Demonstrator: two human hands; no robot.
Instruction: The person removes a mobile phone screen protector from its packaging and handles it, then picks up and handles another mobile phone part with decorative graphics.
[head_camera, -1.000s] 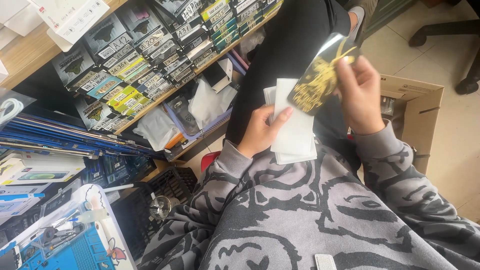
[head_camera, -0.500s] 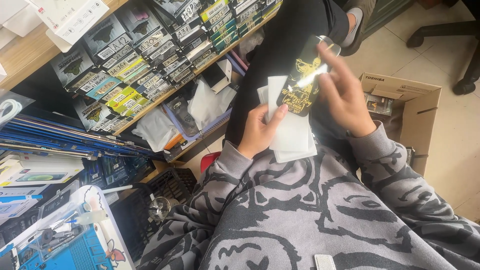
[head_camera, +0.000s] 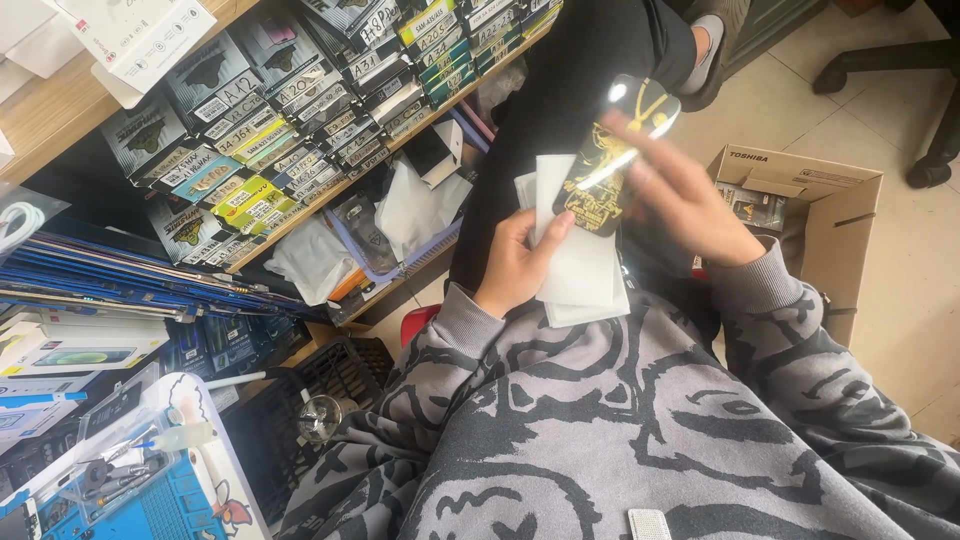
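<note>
- Nearest to me is my grey sweatshirt (head_camera: 620, 430) with its black swirl pattern, filling the bottom of the view; I seem to be seated, with my black-trousered leg (head_camera: 580, 90) stretched out ahead.
- At my lower left sits a blue tool mat (head_camera: 165, 500) with small tools in a clear tray, and beside it a black mesh basket (head_camera: 330, 380).
- My left hand (head_camera: 515, 265) is closed on a stack of white sheets (head_camera: 580, 260), thumb pressed across the front, fingers hidden behind.
- My right hand (head_camera: 685, 205) is blurred; the fingers are spread loosely and lie against a black phone case (head_camera: 612, 160) with a gold design. I cannot tell how firmly it grips.
- The case stands tilted, its lower end overlapping the top of the white sheets, light glaring off its upper part.
- The two hands are close together above my lap, nearly touching.
- To my right an open cardboard box (head_camera: 830, 210) stands on the pale tiled floor (head_camera: 900, 110), with small packets inside.
- To my left a wooden shelf (head_camera: 60, 120) holds rows of boxed, labelled packets (head_camera: 260, 130); under it lie clear bags (head_camera: 410, 205) and blue strips.
- Farthest off, a chair base (head_camera: 890, 60) rests on the tiles.
</note>
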